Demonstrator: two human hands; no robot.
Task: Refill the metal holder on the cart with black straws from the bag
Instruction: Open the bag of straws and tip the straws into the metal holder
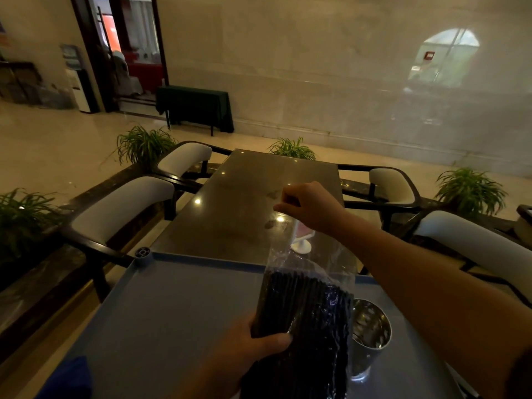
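A clear plastic bag (309, 256) packed with black straws (305, 318) stands upright over the blue cart tray (172, 306). My left hand (259, 344) grips the bag around its lower part. My right hand (309, 204) is raised above the bag and pinches the top edge of the clear plastic, pulling it up. The shiny metal holder (371, 335) stands on the tray just right of the bag, partly hidden behind it; its inside looks dark.
Beyond the cart lies a dark glossy table (244, 203) with a small white stand (300, 244) on it. White-cushioned chairs (123, 205) flank the table on both sides. Potted plants (144, 145) line the low ledge.
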